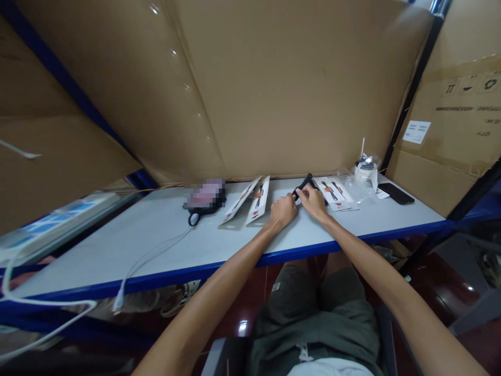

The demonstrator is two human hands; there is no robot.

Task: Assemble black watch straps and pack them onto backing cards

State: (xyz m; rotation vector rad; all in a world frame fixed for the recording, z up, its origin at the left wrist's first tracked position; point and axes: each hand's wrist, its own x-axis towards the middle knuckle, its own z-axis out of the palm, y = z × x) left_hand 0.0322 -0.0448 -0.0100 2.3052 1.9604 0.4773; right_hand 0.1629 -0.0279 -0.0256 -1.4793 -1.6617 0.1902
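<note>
A slim black tool [305, 183], wider at its far end, slants up and away between my hands; its exact kind is too small to tell. My left hand [283, 210] is closed round its near end and rests low over the table. My right hand [312, 200] grips the tool beside it, thumb and fingers pressed together. To the right lie flat white packaging cards [331, 192] printed with black and orange tools. Left of my hands, two similar cards, a folded card [258, 200] and another card [239, 200], stand tilted on the white table [176, 250].
A dark device with a blurred screen [205, 198] lies at left, near a white cable [143, 256]. At right are clear plastic wrapping [358, 192], a cup [366, 171] and a black phone [396, 193]. A cardboard wall [274, 89] stands behind; a power strip [58, 222] lies far left.
</note>
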